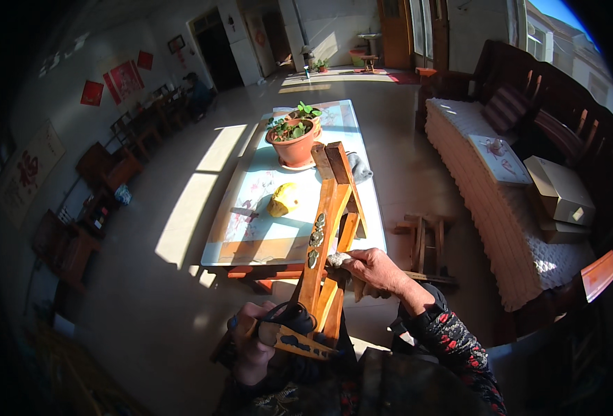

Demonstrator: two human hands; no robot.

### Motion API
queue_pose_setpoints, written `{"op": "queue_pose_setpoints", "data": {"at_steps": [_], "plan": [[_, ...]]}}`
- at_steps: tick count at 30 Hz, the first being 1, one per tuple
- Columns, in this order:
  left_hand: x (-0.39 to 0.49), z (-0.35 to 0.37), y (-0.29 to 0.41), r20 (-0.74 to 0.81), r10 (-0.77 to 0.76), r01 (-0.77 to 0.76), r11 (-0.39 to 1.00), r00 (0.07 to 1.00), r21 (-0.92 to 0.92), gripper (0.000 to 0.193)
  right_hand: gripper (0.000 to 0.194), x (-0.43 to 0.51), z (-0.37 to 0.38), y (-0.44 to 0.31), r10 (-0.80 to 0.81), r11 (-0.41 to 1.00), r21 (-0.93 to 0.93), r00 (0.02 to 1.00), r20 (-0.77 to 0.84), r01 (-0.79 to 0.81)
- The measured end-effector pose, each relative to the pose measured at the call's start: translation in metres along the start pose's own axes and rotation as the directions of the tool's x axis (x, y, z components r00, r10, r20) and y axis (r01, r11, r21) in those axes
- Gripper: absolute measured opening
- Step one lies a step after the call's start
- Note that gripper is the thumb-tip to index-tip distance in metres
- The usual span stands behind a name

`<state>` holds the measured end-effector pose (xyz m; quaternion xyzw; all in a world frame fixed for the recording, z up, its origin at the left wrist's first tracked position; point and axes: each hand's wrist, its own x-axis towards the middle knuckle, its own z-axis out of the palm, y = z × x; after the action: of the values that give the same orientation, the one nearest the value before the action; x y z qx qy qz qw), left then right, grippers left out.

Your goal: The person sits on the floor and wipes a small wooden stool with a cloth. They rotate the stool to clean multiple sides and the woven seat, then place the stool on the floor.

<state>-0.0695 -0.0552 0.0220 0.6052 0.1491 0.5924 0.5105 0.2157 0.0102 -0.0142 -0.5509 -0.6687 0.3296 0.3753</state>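
Observation:
A wooden folding frame (321, 236), apparently a folding stool, stands tilted up in front of me, its far end over the table. Dark decorative patches and black straps or cords show on its varnished bars. Down at its near end, my left hand (252, 340) grips a rounded bar end. My right hand (371, 268) holds a bunched pale cloth (339, 259) against the side of the bars, about midway along. Part of the cloth hangs below the fingers. Shadow hides some of the left fingers.
Beyond the frame is a low table (223, 254) with potted plants (292, 148), a yellow fruit or gourd (284, 200) and a grey cloth (359, 169). Another wooden stool (423, 244) lies right, before a sofa (472, 208) bearing boxes (561, 190). A person (197, 96) sits far left.

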Motion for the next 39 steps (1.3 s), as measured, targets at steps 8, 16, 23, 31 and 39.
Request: {"op": "queue_pose_setpoints", "data": {"at_steps": [8,16,23,31,39], "plan": [[0.011,0.003,0.002,-0.042,0.025,-0.024,0.999,0.999,0.025,0.064,0.031,-0.047,0.023,-0.04,-0.203,0.894,-0.424,0.975,-0.088,0.148],[0.01,0.013,0.008,-0.031,-0.059,0.056,0.995,0.998,-0.084,0.063,0.03,-0.057,0.057,-0.057,-0.215,0.858,-0.411,0.943,0.256,0.307],[0.021,0.01,0.011,-0.069,0.016,-0.014,0.999,0.997,0.039,0.065,0.021,-0.069,0.03,-0.036,-0.136,0.91,0.408,0.878,0.459,-0.072],[0.016,0.007,0.009,-0.004,0.032,-0.033,0.997,0.999,-0.07,0.057,0.031,-0.008,0.004,0.027,0.303,0.824,0.553,0.92,-0.25,-0.121],[0.009,0.0,-0.004,-0.057,0.021,-0.029,0.987,0.998,-0.158,0.056,0.03,-0.036,0.069,0.031,0.028,0.993,0.119,0.987,-0.156,-0.01]]}}
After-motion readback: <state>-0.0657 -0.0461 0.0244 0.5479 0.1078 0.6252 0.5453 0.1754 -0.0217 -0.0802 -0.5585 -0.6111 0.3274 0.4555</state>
